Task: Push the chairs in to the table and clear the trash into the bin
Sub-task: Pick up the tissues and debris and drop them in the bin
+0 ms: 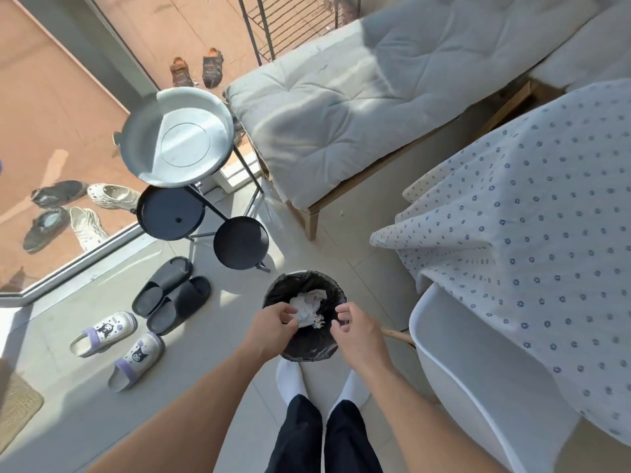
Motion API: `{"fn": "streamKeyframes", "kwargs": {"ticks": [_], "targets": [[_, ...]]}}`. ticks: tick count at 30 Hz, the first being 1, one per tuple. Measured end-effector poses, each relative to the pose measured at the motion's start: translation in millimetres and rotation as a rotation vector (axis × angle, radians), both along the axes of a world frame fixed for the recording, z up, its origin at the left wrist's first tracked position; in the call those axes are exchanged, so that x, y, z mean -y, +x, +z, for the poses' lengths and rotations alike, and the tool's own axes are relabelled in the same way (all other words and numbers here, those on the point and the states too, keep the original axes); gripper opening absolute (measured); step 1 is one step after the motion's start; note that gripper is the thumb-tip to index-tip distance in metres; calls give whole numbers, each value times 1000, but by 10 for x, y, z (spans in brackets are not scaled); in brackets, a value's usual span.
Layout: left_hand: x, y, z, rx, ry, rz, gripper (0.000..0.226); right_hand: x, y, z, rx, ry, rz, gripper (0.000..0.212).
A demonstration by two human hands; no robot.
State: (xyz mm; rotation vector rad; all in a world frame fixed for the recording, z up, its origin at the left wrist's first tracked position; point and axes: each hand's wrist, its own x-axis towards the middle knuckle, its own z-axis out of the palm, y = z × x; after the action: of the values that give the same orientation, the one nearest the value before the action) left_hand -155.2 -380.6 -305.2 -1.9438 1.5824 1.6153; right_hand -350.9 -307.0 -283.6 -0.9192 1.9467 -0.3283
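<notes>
A small round bin (300, 351) lined with a black bag stands on the floor just in front of my feet. Crumpled white paper trash (309, 307) lies inside it. Both hands hover over the bin's opening: my left hand (271, 327) at its left rim, my right hand (356, 331) at its right rim. The fingers of both are loosely curled and apart, and I see nothing held in them. A white plastic chair (478, 377) sits to my right, tucked against the table with the flowered white tablecloth (532, 227).
A three-tier side stand with a silver tray (176, 141) and black trays stands beyond the bin. Black slides (170, 295) and purple-strapped clogs (119, 346) lie on the floor at left. A cushioned daybed (358, 107) runs along the back. A glass door is at far left.
</notes>
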Motion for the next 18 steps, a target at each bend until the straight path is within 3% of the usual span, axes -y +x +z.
{"fn": "streamKeyframes", "kwargs": {"ticks": [6, 12, 18], "targets": [[183, -232, 1208, -82, -101, -63, 20, 28, -163, 1185, -27, -94, -38, 21], [291, -530, 2477, -137, -228, -216, 25, -180, -416, 2413, -72, -167, -131, 20], [385, -966, 3200, -244, -280, -381, 14, -563, -832, 3093, -163, -236, -329, 21]]}}
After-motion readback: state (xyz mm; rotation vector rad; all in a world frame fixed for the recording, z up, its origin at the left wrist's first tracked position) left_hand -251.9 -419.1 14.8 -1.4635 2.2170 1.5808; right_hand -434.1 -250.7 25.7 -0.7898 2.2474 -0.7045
